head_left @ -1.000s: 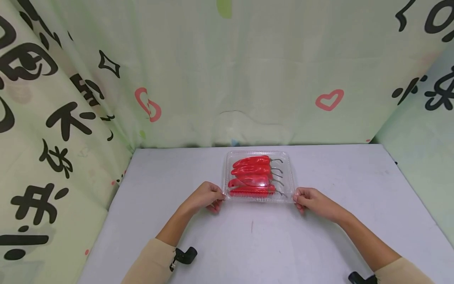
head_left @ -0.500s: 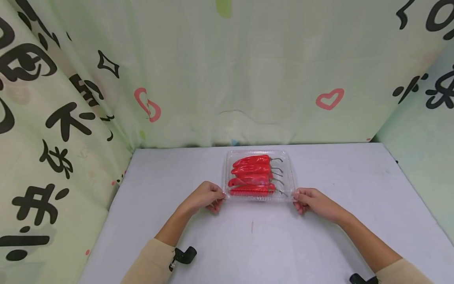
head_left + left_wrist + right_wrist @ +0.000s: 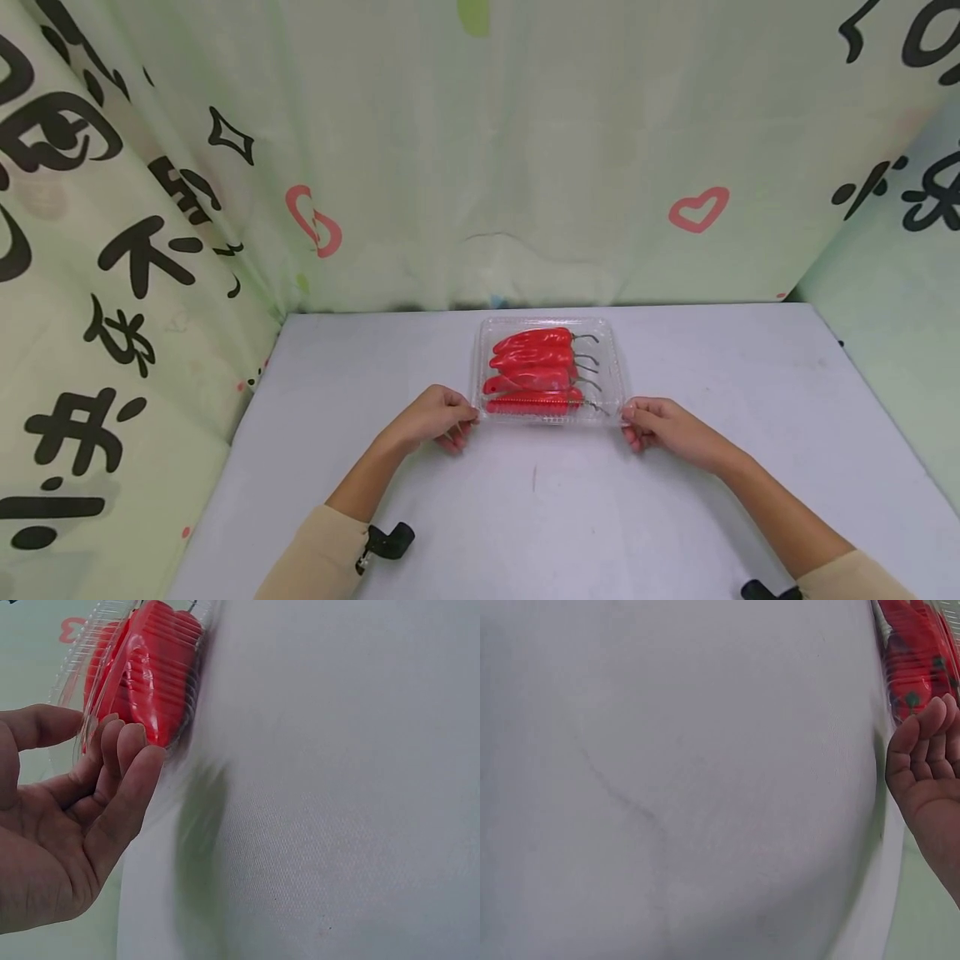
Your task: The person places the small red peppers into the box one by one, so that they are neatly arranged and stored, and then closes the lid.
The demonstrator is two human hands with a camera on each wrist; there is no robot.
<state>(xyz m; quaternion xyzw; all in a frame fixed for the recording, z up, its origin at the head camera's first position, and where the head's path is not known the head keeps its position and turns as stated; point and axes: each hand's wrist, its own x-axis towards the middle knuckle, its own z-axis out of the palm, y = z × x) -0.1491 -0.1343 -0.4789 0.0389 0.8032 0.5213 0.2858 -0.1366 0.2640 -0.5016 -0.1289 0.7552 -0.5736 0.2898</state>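
Observation:
A clear plastic clamshell box (image 3: 611, 375) lies near the back of the table, its lid down over several red peppers (image 3: 534, 358) with green stems pointing right. My left hand (image 3: 437, 417) pinches the box's near left corner between thumb and fingers; in the left wrist view, the thumb and curled fingers (image 3: 131, 761) meet at the ribbed rim. At the near right corner, my right hand (image 3: 660, 429) pinches the rim in the same way. In the right wrist view, the right hand (image 3: 930, 772) shows curled fingers beside the box, and its thumb is hidden.
The white table (image 3: 570, 525) extends around the box, with its back edge close behind. A printed green curtain (image 3: 480, 167) hangs behind the table and on both sides. Black wrist cameras (image 3: 392, 541) sit at the cuffs of the beige sleeves.

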